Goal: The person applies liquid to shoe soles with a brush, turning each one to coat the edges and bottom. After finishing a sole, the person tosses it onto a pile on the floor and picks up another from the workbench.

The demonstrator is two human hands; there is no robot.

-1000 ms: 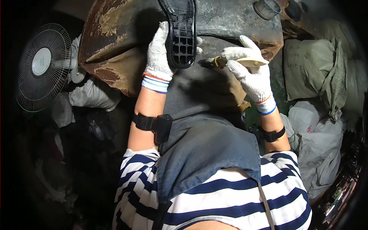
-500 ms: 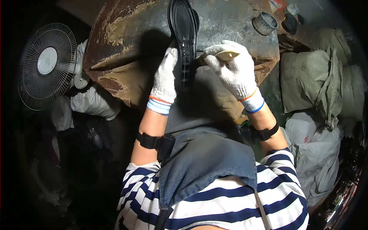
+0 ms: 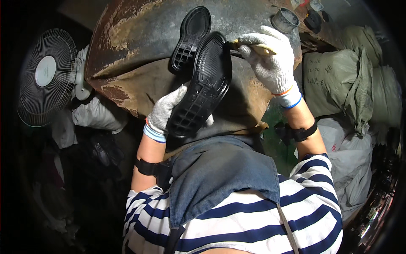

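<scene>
My left hand (image 3: 165,111), in a white knit glove, grips a black shoe sole (image 3: 204,86) from beneath and holds it tilted over my lap. The ribbed inner face of this sole is turned up, with square hollows at its lower end. In my gloved right hand (image 3: 274,61) is a small brush (image 3: 266,50) with a pale yellowish handle. Its dark tip is at the right edge of the sole's upper end; whether it touches cannot be made out. A second black sole (image 3: 192,34) lies on the worn work surface (image 3: 148,38), just beyond the first.
A round tin (image 3: 285,20) stands at the far right of the surface, with a dark object (image 3: 313,21) beside it. A white fan (image 3: 46,72) is at the left. Stuffed green sacks (image 3: 330,82) and a grey bag (image 3: 349,165) crowd the right side.
My left hand has drawn one sole nearer and tilted it, exposing the other on the surface. My right hand has moved up and right, with the brush at the sole's edge.
</scene>
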